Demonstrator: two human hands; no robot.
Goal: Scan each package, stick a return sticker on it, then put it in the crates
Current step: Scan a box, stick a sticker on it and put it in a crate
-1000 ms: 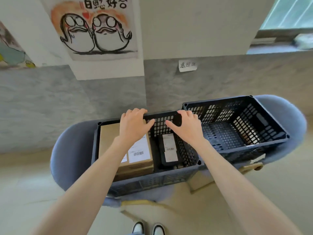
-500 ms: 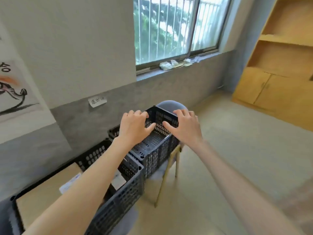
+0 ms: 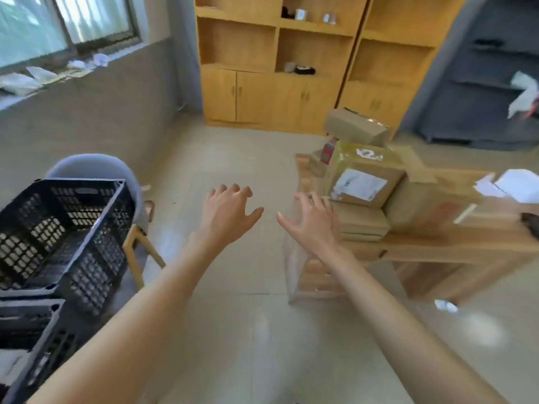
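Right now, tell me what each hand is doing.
Left hand: open, fingers spread, holding nothing.
Right hand: open, fingers spread, holding nothing, in front of the boxes.

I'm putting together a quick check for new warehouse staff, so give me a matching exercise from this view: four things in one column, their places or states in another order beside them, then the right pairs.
Things:
1. black crate
2. labelled cardboard box
3. left hand
4. white papers

Places or states:
A. at the right end of the wooden table
B. open in mid-air, holding nothing
C. on the grey chair, at the left
D. on top of the stack of parcels on the table

Pairs: 1-C, 2-D, 3-B, 4-A
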